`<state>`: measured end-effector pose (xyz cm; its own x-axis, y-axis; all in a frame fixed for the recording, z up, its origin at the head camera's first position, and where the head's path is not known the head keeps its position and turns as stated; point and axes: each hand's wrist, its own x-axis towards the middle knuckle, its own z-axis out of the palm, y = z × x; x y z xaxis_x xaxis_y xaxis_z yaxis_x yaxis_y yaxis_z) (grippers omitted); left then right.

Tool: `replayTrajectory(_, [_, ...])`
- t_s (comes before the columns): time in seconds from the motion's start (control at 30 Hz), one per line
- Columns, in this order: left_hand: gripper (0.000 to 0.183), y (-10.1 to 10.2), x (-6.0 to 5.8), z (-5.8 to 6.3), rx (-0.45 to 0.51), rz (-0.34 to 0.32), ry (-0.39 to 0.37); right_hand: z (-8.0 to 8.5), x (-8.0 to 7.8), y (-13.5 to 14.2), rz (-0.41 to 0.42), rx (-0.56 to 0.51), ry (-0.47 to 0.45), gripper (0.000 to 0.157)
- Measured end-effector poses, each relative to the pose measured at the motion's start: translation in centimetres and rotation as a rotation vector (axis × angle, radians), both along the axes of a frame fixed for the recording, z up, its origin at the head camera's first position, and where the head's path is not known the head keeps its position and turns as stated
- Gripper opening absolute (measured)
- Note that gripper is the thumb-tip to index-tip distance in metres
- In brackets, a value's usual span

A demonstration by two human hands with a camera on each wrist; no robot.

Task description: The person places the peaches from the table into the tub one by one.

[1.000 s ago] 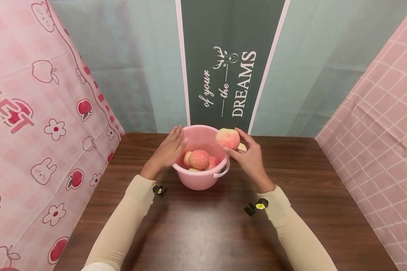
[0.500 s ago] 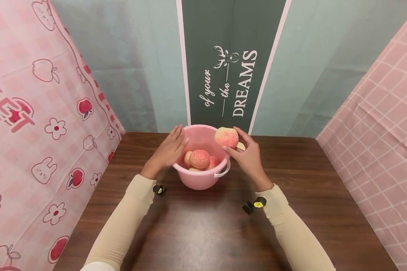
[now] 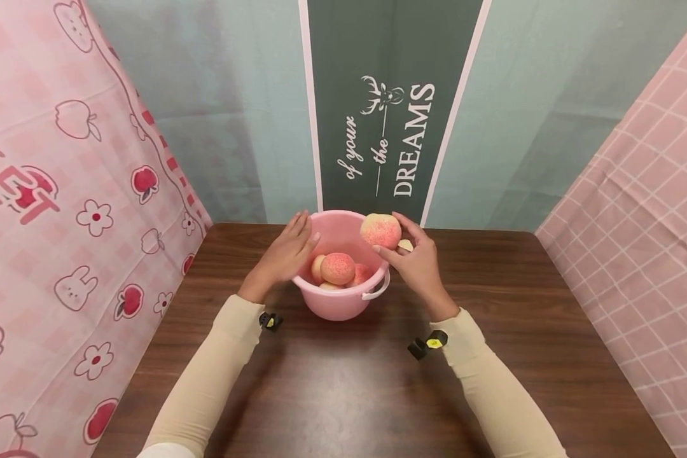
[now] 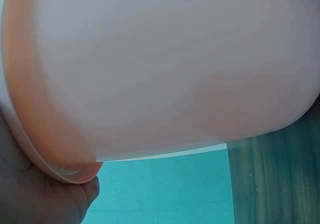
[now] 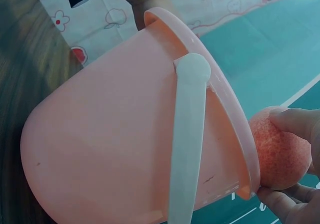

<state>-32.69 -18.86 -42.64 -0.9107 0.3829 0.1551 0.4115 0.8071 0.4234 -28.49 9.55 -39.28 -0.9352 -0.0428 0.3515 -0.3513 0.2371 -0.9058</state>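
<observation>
A pink bucket (image 3: 334, 305) stands on the table, its white handle (image 3: 376, 287) hanging at the right side. Several yellow-and-red peaches (image 3: 338, 268) lie inside it. My right hand (image 3: 418, 261) holds another peach (image 3: 380, 231) between thumb and fingers, over the bucket's right rim. In the right wrist view, this peach (image 5: 280, 149) appears right at the rim, with the thumb on one side and fingers on the other. My left hand (image 3: 283, 254) rests on the left rim, fingers extended. The left wrist view shows the bucket's outer wall (image 4: 150, 73) large, with part of the left hand (image 4: 45, 199) at its rim.
The brown wooden table (image 3: 343, 388) reaches back to a teal and dark green cloth backdrop (image 3: 389, 38) close behind the bucket. A printed pink cloth (image 3: 63, 222) borders the left side, and a pink checked cloth (image 3: 635, 191) borders the right.
The right hand has shifted slightly left and away from me with its peach, a little further over the bucket. The left hand and bucket have stayed almost still.
</observation>
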Motion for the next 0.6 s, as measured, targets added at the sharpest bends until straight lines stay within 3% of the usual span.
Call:
replayTrajectory(0.23, [0.067,0.0,0.2,0.1,-0.003,0.003,-0.012,-2.7,-2.5,0.3,-0.021,0.007,0.01,0.077])
replayTrajectory(0.6, [0.068,-0.1,-0.1,-0.1,-0.001,0.0,-0.006,-2.7,-3.0,-0.2,-0.025,0.037,0.035,0.077])
